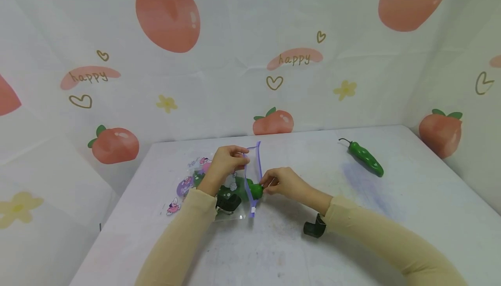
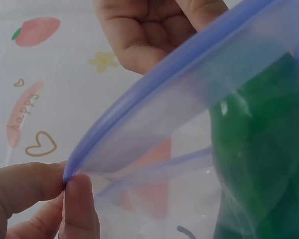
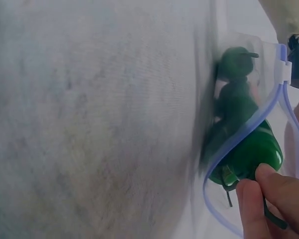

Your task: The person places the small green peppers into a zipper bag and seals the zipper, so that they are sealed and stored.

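Observation:
A clear zip bag with purple edges and cartoon prints lies on the table, its mouth spread apart toward the right. My left hand pinches one purple rim of that mouth between thumb and fingers. Several green peppers show through the plastic. At the opening is a glossy green pepper, partly inside the bag. My right hand pinches it by its stem with thumb and fingertips. A second stem shows beside it; which pepper it belongs to I cannot tell.
A long green chili pepper lies alone at the back right of the table. A white slider sits on the bag's zip. Behind the table hangs a white cloth printed with fruit. Black cameras sit at both wrists.

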Demonstrator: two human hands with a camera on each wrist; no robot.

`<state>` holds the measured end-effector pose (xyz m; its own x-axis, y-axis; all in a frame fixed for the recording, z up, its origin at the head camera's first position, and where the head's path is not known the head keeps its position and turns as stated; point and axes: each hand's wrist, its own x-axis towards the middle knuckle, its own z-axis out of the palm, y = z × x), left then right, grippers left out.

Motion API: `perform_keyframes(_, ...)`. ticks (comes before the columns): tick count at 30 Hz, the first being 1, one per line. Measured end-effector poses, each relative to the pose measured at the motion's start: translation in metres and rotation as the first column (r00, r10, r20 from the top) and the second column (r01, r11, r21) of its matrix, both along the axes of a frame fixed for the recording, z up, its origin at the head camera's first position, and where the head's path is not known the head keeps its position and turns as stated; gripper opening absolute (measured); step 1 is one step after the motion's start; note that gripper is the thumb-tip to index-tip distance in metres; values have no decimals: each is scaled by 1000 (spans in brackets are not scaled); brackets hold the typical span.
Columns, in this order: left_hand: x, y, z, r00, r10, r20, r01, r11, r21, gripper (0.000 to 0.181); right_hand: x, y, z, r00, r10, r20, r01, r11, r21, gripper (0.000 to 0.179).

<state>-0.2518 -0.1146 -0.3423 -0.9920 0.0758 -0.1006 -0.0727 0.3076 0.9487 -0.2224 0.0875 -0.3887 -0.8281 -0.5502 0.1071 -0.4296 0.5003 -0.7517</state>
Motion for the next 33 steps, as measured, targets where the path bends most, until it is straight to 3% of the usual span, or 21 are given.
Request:
perform_keyframes(19, 2, 0, 1, 999, -26, -22, 26, 1000, -8, 28, -1, -8, -9, 993, 0, 117, 2, 1000, -19, 11)
perform_keyframes(33, 1, 0, -1, 1000, -20, -18, 20, 1000, -9, 27, -2, -9, -9, 995, 18, 99, -20, 1000, 17, 11)
